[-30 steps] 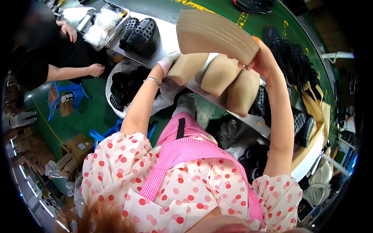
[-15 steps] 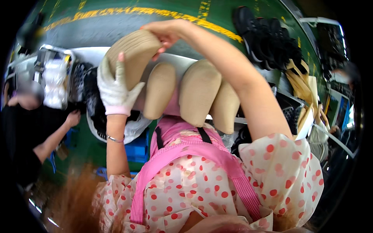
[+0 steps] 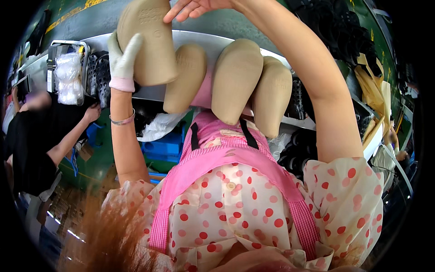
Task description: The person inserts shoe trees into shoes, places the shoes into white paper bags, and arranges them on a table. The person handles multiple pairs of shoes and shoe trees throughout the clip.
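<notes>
In my left hand [image 3: 121,61], which wears a white glove with bare fingertips, is a beige moulded shoe insert piece [image 3: 154,50], rounded and marked on its face. The thumb lies along its side. My bare right hand [image 3: 199,8] is at the top edge of the view, fingers stretched out beside the upper part of that piece. Closer to me lie three more beige pieces of the same kind: one left [image 3: 186,79], one middle [image 3: 238,75] and one right [image 3: 272,97]. They lean over the near edge of a white table [image 3: 199,38], against my pink apron [image 3: 219,156].
On the left a metal-framed rack [image 3: 81,45] holds clear plastic-wrapped packs [image 3: 69,79], with a person in black [image 3: 36,136] beyond. A blue crate [image 3: 163,149] stands below. Dark shoes [image 3: 337,27] and brown paper [image 3: 371,84] lie on the right.
The held piece has swung from lying sideways with its ridged edge showing to standing with its marked face toward me. My right hand has come off its end and opened.
</notes>
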The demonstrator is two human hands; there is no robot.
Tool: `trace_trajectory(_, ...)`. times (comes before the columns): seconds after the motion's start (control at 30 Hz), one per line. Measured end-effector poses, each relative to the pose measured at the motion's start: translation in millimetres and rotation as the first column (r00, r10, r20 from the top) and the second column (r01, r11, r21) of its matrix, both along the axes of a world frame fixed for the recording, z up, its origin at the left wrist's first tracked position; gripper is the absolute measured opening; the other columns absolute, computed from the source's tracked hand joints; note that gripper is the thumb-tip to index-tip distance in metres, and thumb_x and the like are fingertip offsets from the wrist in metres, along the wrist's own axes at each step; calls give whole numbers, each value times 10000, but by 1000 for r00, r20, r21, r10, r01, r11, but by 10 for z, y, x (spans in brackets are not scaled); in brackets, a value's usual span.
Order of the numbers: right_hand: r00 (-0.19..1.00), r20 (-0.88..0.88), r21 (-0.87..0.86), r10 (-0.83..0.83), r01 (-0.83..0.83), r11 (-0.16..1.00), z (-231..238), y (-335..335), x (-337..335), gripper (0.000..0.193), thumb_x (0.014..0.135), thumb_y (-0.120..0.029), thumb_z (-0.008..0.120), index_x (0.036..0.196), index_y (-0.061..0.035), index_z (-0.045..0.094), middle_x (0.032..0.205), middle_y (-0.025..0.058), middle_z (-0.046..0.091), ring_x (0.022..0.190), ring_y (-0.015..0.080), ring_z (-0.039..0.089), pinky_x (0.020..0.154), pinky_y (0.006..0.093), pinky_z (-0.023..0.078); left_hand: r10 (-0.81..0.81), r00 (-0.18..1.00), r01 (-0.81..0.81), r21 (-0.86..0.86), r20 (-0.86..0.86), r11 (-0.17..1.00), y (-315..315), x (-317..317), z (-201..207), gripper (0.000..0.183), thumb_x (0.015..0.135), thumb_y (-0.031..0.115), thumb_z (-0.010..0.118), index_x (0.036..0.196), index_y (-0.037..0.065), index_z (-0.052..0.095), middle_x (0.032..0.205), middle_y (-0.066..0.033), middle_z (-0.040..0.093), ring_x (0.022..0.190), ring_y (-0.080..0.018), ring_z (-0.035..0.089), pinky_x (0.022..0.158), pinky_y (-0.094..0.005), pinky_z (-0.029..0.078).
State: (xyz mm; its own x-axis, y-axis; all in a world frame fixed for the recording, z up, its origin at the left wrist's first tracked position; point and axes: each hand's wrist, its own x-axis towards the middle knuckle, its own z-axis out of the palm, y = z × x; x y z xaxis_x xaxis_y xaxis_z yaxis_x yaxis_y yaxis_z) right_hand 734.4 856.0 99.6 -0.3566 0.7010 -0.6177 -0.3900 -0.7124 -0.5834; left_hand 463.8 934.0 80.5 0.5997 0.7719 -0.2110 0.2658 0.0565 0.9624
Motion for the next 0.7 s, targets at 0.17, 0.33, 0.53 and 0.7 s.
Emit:
trace_trajectory(0.17,769,631,159,-100,-2,987,334,-1069,-69,318,929,-333,578,959,-35,684,835,128,701,675,216,660,601,323,525,-90,991,7,-632,-99,775,-6,-524,-478,626,902,415,610,1351,9,450,1234,-127,570,1045,-194,597,896,-329,490)
trace_trajectory(0.33,200,977,123,-77,-229,965,634,-2334,-117,320,891,-199,571,1166,-49,638,849,123,695,732,196,675,683,308,525,-112,963,-6,-438,-243,899,-211,-518,-880,649,921,426,577,1414,34,421,1272,-140,561,1122,-210,565,951,-317,451)
trace_trajectory(0.53,-36,993,107,-112,-117,987,852,-3186,85,267,843,-169,606,1077,-56,669,887,182,680,808,343,658,735,378,522,-282,697,684,492,-659,540,-859,-295,201,809,760,339,747,1414,7,405,1399,-281,399,1265,-411,421,1060,-426,365)
trace_trajectory(0.7,-299,937,189,-178,7,982,790,-3299,815,221,845,-158,592,1034,-89,685,914,173,672,845,353,645,743,388,518,22,521,786,489,-854,377,-1375,-95,99,677,789,394,697,1390,169,479,1363,-170,471,1205,-370,462,1003,-448,409)
